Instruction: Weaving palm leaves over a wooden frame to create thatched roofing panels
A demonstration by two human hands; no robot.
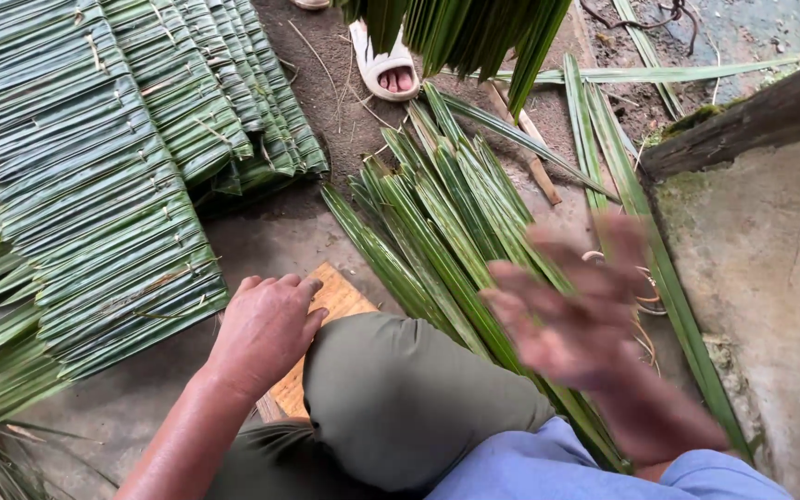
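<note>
The ground is bare grey concrete (770, 268) and brown dirt (326, 83), with a dark wooden beam (743, 120) in soft daylight.

Two hands show: the left hand (266, 329) and the blurred right hand (571, 306). One white sandal (382, 63) and one wooden board (326, 324) lie near the loose palm leaves (446, 222).
</note>
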